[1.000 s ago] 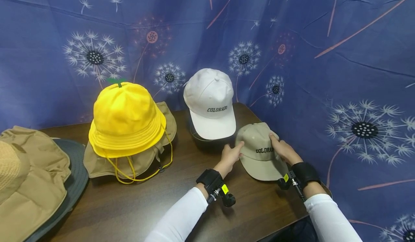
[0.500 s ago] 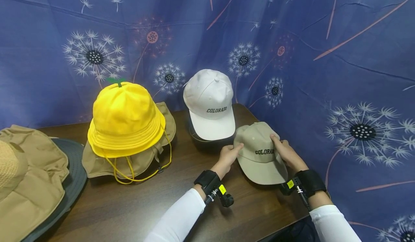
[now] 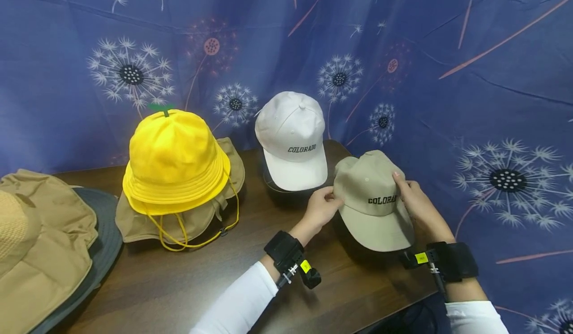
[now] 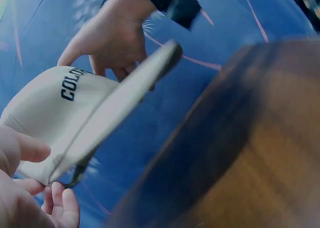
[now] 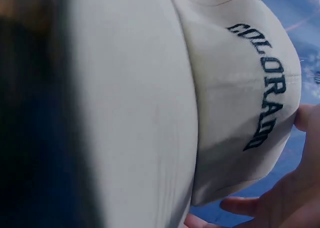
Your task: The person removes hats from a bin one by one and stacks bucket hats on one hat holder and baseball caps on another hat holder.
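A beige baseball cap lettered COLORADO is off the table at the right, its brim toward me and its dark shadow on the wood below. My left hand pinches the cap's left edge by the brim, thumb outside and fingers curled under, as the left wrist view shows. On the other side my right hand grips the crown, thumb on the front panel beside the lettering. Fingers of the right hand reach behind and under the crown's edge, partly hidden by the cap. Just to the left sits a white COLORADO cap on a dark one.
A yellow bucket hat with a cord rests on a khaki hat. Further left, a straw and khaki hat lies over a dark grey brim. Blue patterned cloth hangs behind and along the right edge of the table.
Both hands have raised the beige cap and shifted it slightly right. The left fingers have closed more tightly on its edge. The other hats have stayed put.
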`<action>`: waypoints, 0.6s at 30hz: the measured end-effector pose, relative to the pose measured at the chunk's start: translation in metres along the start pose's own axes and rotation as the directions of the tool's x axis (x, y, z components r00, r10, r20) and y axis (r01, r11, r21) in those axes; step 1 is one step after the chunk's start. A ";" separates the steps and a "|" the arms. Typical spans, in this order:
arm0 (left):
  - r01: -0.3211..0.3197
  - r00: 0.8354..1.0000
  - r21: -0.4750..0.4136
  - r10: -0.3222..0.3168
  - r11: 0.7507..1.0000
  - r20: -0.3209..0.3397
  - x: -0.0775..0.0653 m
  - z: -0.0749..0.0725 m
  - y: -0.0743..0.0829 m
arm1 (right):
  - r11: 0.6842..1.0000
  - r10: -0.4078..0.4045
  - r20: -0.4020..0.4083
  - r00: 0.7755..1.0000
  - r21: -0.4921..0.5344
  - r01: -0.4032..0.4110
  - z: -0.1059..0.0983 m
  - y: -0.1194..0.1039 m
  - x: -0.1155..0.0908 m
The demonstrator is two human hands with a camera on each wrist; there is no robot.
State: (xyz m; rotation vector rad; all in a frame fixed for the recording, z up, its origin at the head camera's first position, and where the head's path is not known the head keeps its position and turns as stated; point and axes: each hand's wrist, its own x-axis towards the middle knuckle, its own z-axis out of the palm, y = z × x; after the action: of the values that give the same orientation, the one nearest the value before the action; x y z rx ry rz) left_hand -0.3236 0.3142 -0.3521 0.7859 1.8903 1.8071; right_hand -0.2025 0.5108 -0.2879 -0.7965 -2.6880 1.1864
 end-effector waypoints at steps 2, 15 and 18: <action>-0.069 0.998 0.013 0.069 0.998 0.005 -0.003 -0.005 0.008 | 0.999 -0.031 0.019 0.999 0.042 0.030 -0.002 -0.001 -0.005; -0.179 0.983 -0.279 0.160 0.943 -0.091 -0.024 -0.045 0.076 | 0.982 -0.180 -0.082 0.980 0.037 0.184 -0.009 -0.032 -0.027; -0.206 0.977 -0.278 0.179 0.938 -0.118 -0.030 -0.048 0.090 | 0.980 -0.192 -0.099 0.976 0.030 0.196 -0.011 -0.039 -0.032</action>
State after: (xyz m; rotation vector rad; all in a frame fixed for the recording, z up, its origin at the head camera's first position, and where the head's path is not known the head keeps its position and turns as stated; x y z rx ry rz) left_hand -0.3206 0.2584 -0.2619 0.8173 1.5923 2.2123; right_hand -0.1887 0.4803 -0.2482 -0.5546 -2.5862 1.1221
